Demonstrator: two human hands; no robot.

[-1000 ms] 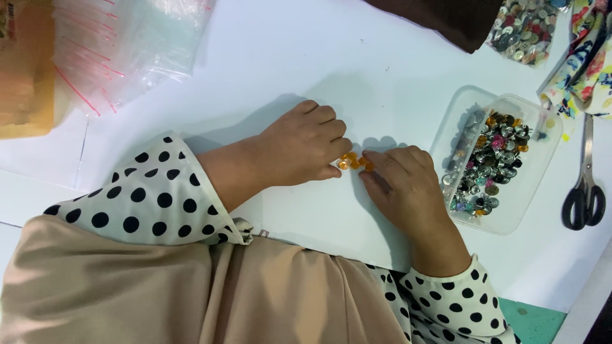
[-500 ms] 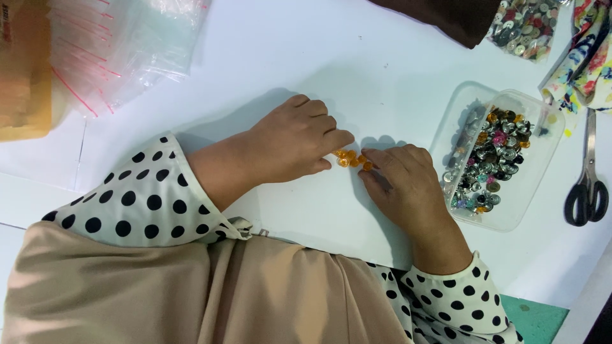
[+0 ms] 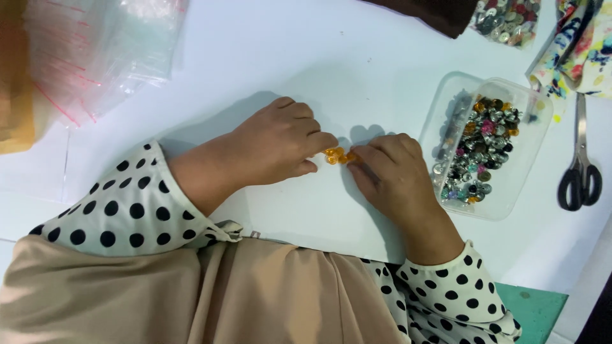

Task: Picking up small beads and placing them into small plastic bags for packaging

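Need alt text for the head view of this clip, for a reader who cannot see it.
Seen from above, a left hand and right hand meet over small orange beads on a white table. A clear tray of mixed beads sits to the right, scissors beyond it, and clear bags lie top left.

Premises: a small craft or sewing workplace, home or workshop not determinable. Evidence: a white worktop [image 3: 255, 57] carrying a clear plastic tray [image 3: 446, 102] of mixed buttons, a bagged heap of buttons [image 3: 507, 16], scissors [image 3: 579, 172], floral fabric [image 3: 583, 44], and a stack of clear zip bags [image 3: 102, 51].
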